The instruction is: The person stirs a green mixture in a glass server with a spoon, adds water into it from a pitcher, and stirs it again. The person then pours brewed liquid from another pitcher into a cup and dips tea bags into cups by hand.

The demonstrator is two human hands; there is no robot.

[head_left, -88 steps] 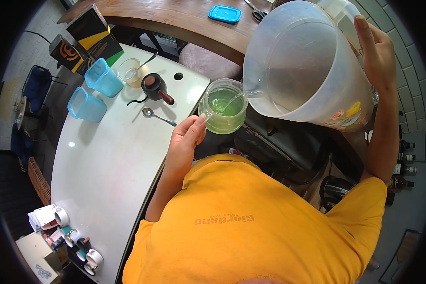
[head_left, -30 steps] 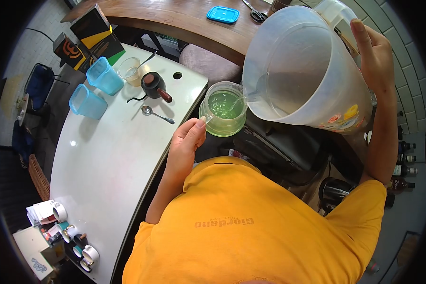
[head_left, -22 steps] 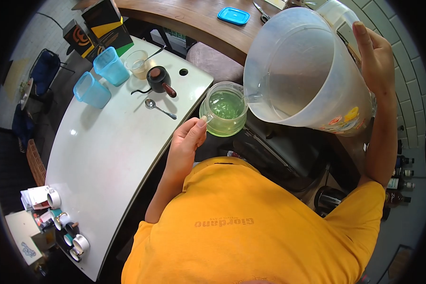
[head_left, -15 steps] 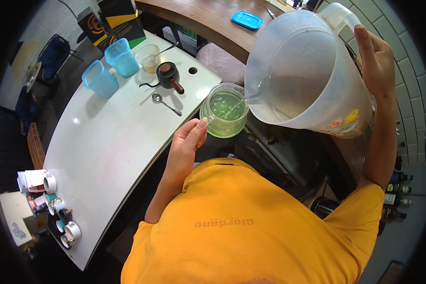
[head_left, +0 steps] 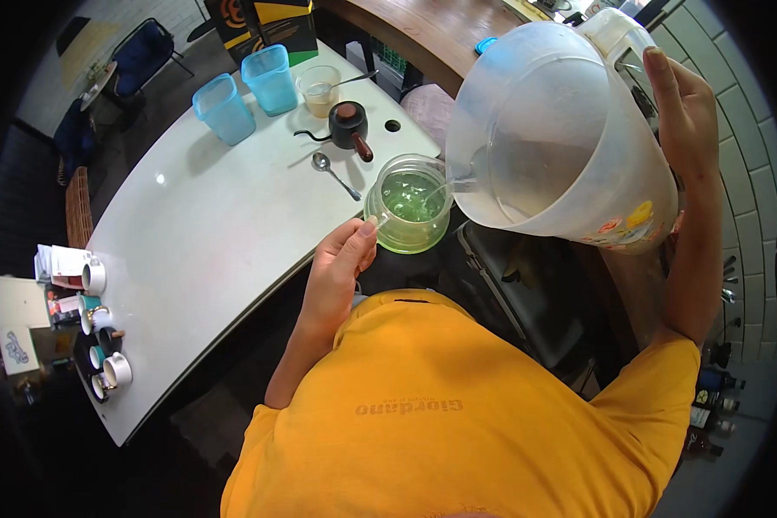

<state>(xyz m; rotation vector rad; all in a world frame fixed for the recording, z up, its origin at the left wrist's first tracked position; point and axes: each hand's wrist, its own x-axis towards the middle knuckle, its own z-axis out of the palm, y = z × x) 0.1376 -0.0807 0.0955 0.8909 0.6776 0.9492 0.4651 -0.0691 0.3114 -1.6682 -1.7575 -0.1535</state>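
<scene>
My left hand (head_left: 347, 250) is closed on the handle of a glass jug (head_left: 408, 211) that holds pale green liquid with a rippling surface. At the upper right, my right hand (head_left: 684, 108) grips the handle of a large translucent plastic pitcher (head_left: 535, 129) with a flower print. The pitcher is tilted, its spout at the jug's rim, and a thin clear stream runs into the jug. Left of the jug, a spoon (head_left: 337, 177) and a small dark pot (head_left: 349, 127) with a brown handle are on the white table (head_left: 198, 233).
Two blue plastic containers (head_left: 224, 110) and a glass cup (head_left: 319, 91) with a spoon stand farther back, near dark boxes (head_left: 285, 30). Several cups (head_left: 116, 369) are at the table's far left end. A wooden counter (head_left: 414, 34) runs behind; bottles (head_left: 708, 401) are at the lower right.
The view has turned, so the white table and its items appear shifted and rotated, and the blue lid is now mostly hidden behind the pitcher. Both hands keep their holds while liquid still pours.
</scene>
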